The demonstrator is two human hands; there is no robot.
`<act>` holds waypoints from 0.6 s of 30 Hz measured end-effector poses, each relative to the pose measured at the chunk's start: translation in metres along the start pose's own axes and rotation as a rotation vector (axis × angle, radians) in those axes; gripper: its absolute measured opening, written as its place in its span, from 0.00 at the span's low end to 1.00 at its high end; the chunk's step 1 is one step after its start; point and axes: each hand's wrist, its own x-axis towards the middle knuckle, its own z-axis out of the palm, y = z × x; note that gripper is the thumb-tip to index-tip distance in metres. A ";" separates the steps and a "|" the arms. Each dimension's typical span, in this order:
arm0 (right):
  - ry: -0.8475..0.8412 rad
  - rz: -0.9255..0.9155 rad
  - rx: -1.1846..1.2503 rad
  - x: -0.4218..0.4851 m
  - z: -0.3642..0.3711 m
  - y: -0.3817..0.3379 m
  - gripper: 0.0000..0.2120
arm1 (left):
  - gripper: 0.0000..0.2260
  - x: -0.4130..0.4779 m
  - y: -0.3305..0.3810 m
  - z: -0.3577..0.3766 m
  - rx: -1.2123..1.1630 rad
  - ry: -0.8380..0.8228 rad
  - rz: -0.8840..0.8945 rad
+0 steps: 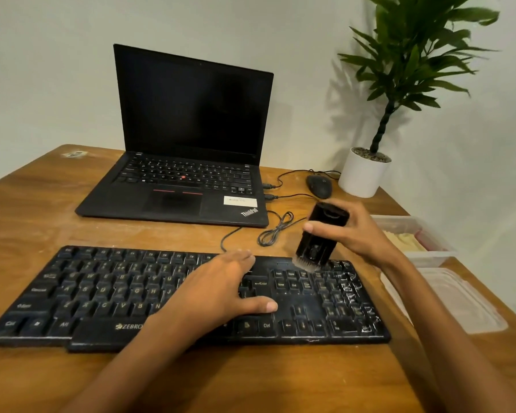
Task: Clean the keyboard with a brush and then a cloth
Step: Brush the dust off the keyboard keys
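View from above a wooden table (42,210), looking down at a person's two bare hands on a black keyboard (102,290). The keyboard lies flat across the near part of the table, long side running left to right, its keys filmed with pale dust and its far-right keys streaked white. The left hand (221,289) rests palm down on the middle of the keyboard, fingers straight, thumb stretched out to the right — it holds nothing. The right hand (356,234) is curled round a chunky black brush (322,231), thumb across its front, holding it nearly upright. The brush's short bristles (306,265) point down and touch the keyboard's far edge, just above the block of navigation keys near its right end. Behind the keyboard stands an open black laptop (188,129) with a dark screen. To its right lie a black mouse (319,186) and a loosely coiled cable (273,232); beyond them a green plant (414,55) in a white pot (362,177) stands at the table's far right corner. At the table's right edge sits a clear plastic container (414,225) holding something pale yellow and dark red — too blurred to identify — with a clear lid (459,299) lying flat just in front of it.
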 end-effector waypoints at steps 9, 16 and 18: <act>0.103 -0.004 0.000 -0.023 -0.028 0.013 0.13 | 0.41 -0.001 0.000 0.001 -0.001 -0.015 -0.009; 0.163 -0.100 0.048 -0.027 -0.018 0.005 0.13 | 0.35 0.010 0.040 -0.002 -0.036 -0.058 0.146; 0.101 -0.113 0.078 -0.027 -0.011 0.006 0.11 | 0.33 0.017 0.052 0.005 -0.026 -0.066 0.179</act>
